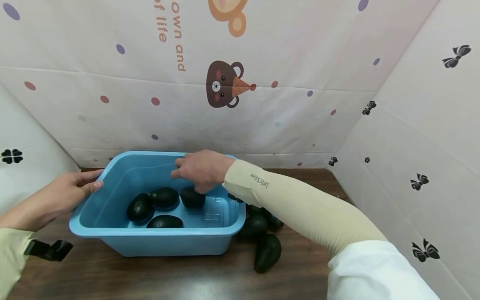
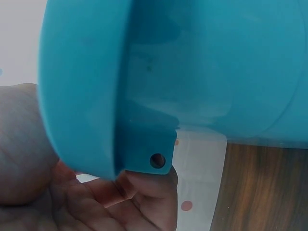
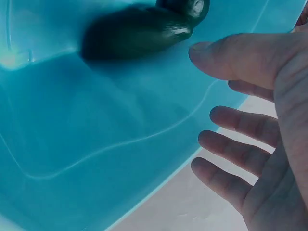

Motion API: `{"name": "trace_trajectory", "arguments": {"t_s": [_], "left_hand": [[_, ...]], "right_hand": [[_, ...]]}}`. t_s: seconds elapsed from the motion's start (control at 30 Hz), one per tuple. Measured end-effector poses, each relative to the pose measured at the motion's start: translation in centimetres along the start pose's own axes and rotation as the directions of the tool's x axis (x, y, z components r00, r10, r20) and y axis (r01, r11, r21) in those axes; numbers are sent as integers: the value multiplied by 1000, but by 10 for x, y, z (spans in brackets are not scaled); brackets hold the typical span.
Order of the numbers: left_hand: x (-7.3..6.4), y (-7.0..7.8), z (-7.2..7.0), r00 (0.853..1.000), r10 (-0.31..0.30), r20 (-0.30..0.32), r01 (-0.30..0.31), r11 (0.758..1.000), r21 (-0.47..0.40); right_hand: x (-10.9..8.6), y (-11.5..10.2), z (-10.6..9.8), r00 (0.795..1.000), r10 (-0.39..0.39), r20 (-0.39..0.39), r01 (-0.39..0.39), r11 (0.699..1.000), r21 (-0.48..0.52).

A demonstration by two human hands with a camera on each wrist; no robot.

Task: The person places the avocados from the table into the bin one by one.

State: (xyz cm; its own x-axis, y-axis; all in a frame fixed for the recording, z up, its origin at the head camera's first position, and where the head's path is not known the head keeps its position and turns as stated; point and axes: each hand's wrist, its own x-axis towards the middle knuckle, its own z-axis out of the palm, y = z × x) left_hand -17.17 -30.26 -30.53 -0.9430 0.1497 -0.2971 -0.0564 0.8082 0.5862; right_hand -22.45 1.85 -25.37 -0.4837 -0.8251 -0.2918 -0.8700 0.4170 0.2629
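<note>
A light blue plastic basin (image 1: 168, 243) holds several dark green avocados (image 1: 140, 207) on its floor. At the basin's left end, my left hand (image 1: 67, 193) grips the rim, thumb on top and fingers underneath; the left wrist view shows a rim tab with a hole (image 2: 157, 160) against the fingers. My right hand (image 1: 204, 168) hovers over the back right part of the basin, its fingers spread and holding nothing. Below it lies the nearest avocado (image 1: 192, 199), partly covered by the hand in the head view. A blurred avocado (image 3: 134, 36) appears apart from the thumb in the right wrist view.
More avocados (image 1: 268, 252) lie in a cluster on the brown wooden table (image 1: 157, 279) to the right of the basin, partly hidden by the right forearm. A printed wall covering (image 1: 281, 112) rises behind the basin, and patterned side walls stand left and right.
</note>
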Motion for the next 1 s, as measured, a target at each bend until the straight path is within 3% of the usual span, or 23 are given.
{"name": "trace_trajectory", "arguments": {"t_s": [0.5,1.0], "left_hand": [[5,-5,0,1000,-8,16,8,1000,-17],[2,-2,-1,1000,-5,12,5,1000,-1]], "right_hand": [[-12,14,4,999,32,-43,-33,999,-30],[-49,41,12,987,106,-123,-105,994,12]]}}
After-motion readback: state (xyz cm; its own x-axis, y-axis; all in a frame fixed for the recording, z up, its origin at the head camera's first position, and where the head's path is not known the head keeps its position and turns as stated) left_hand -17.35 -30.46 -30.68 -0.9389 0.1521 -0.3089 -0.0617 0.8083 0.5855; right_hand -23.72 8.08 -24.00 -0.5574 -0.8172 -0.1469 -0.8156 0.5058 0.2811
